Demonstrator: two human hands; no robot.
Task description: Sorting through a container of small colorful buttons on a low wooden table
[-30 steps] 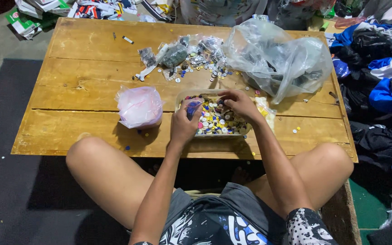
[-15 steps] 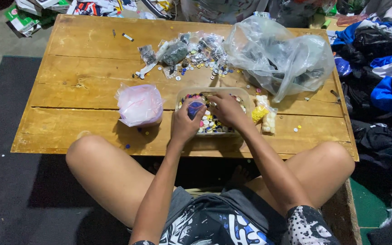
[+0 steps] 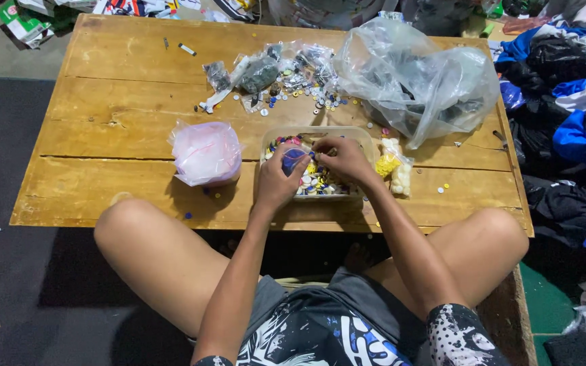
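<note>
Wooden planks make up the low desk (image 3: 103, 146), which is set on a dark floor mat, with heaps of blue and black clothing piled at the right edge. Only the head view is given. A clear plastic tray (image 3: 317, 161) filled with mixed coloured buttons is placed near the front edge of the desk, between the person's bare knees. A small blue piece (image 3: 293, 160) is pinched in the left hand (image 3: 281, 177), its grip narrow and closed around it, just above the tray. The right hand (image 3: 347, 159) is laid over the tray's right half with fingers curled down into the buttons; whether anything is held in that grip cannot be told. Compared with half a second ago, the right hand is seen drawn closer to the left, so that both are now met over the tray. Just left of the tray a pink-filled plastic bag (image 3: 206, 153) is seen, a large crumpled clear bag (image 3: 418, 78) lies behind, and loose buttons (image 3: 306, 98) are scattered further back.
</note>
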